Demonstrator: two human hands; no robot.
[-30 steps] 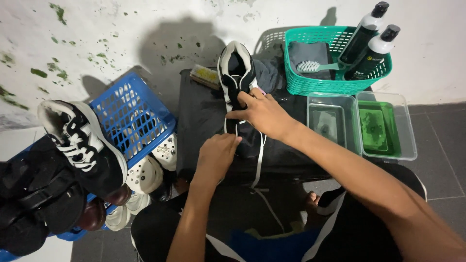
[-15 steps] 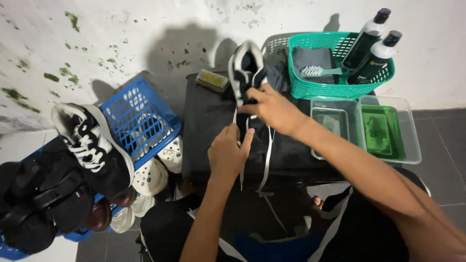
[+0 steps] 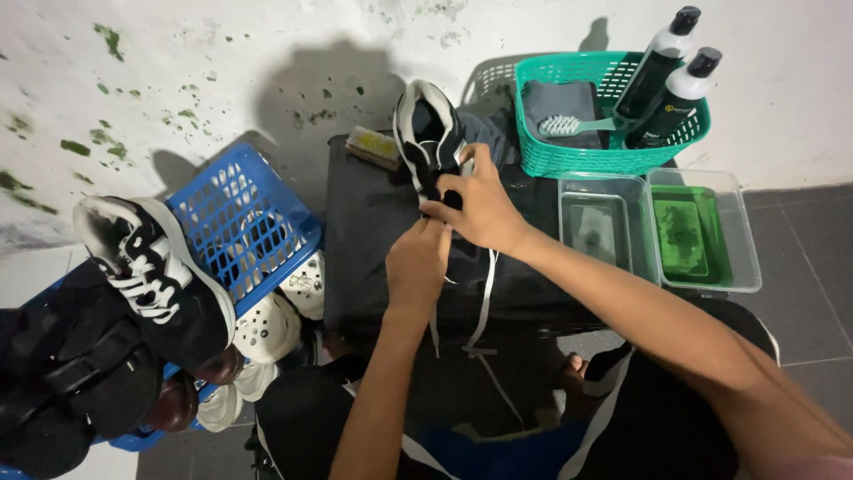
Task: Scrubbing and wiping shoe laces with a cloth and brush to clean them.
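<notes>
Shoe [image 3: 428,142]: black with white sole, upper centre of frame, on dark counter [image 3: 373,231]. Long axis up-down in frame, toe toward wall, opening toward wearer.
Change: left hand [image 3: 416,265] risen from lower counter to shoe's tongue; lace work now two-handed.
Grip: right hand [image 3: 475,206] pinched on white lace [image 3: 484,298]; left hand pinched beside it, likely same lace.

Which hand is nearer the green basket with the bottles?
Right. The right hand rests on the black-and-white shoe, just left of the green basket. The left hand sits lower and further left, at the white lace.
</notes>
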